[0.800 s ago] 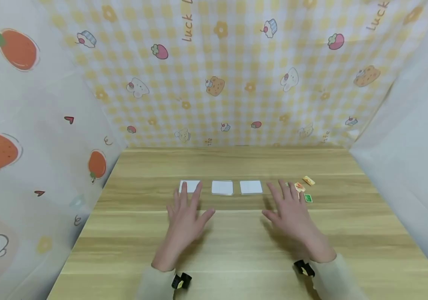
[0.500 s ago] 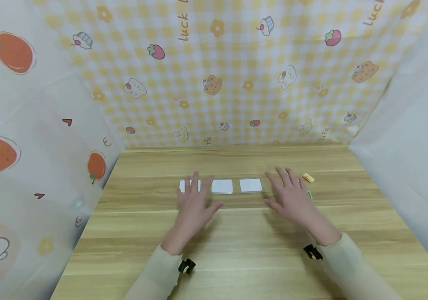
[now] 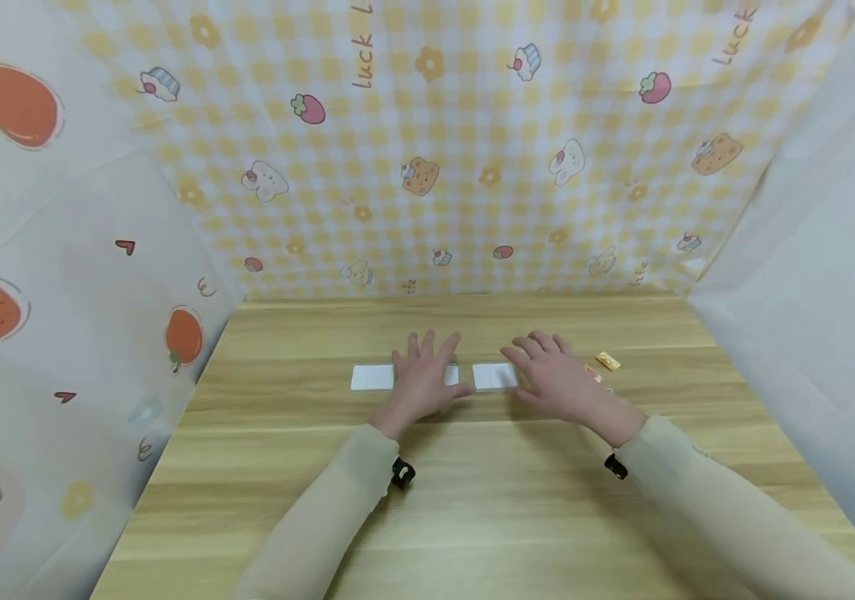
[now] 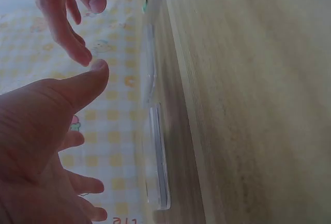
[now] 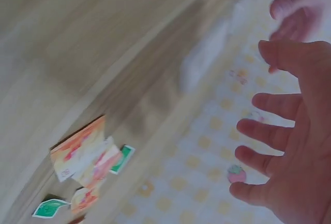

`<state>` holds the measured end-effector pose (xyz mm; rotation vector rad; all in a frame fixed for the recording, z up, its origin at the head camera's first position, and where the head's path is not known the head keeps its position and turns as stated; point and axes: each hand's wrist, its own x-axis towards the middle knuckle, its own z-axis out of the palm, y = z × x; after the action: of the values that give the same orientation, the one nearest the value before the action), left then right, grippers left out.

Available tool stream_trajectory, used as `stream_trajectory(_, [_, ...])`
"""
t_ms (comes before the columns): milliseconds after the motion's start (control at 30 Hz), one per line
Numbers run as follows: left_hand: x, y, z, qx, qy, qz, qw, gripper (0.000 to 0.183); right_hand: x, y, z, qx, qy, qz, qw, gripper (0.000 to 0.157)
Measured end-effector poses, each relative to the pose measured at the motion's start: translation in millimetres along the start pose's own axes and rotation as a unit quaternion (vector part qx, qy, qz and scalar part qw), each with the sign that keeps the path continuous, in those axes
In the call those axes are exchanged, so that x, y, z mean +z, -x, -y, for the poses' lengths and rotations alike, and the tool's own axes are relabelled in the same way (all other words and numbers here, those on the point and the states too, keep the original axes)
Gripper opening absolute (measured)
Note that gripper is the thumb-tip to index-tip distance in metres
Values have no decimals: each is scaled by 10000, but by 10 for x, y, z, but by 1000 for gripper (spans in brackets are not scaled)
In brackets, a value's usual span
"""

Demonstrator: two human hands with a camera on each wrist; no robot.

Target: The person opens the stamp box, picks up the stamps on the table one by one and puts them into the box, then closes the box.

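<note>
Three flat white rectangular pieces with clear rims lie in a row on the wooden table. The left one [image 3: 372, 377] shows fully, and the middle one is partly hidden behind my left hand [image 3: 422, 382]. That hand hovers above the row with spread fingers and holds nothing. My right hand [image 3: 558, 385] is held over the table beside the right white piece [image 3: 492, 377], fingers apart, also with nothing in it. Small printed pieces lie near it: an orange one [image 5: 77, 149], a green one [image 5: 122, 159] and several others, largely covered by that hand in the head view.
A yellow piece [image 3: 608, 361] lies beyond my right hand. Behind the wooden table [image 3: 472, 517] hangs a yellow checked cloth [image 3: 472, 108]. White cloth walls [image 3: 97, 183] stand at both sides. A small black device [image 3: 402, 473] sits at my left wrist.
Both hands have moved forward and inward, closer together. My left hand has shifted right from the left white piece to the middle one; my right hand has come nearer the right piece.
</note>
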<state>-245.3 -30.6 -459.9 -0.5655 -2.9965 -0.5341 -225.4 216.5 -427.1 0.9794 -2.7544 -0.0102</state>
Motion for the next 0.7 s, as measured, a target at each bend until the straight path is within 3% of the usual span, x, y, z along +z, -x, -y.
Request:
stream_trajectory(233, [112, -154, -2, 158, -54, 471, 9988, 90, 206, -84, -104, -57, -165, 377, 9991, 67])
stream_trajectory(467, [145, -214, -27, 339, 45, 575, 9978, 91, 293, -125, -253, 161, -405, 429, 9981, 71])
stream_trajectory(700, [252, -248, -22, 355, -156, 780, 9962, 81, 384, -130, -309, 121, -440, 572, 9973, 69])
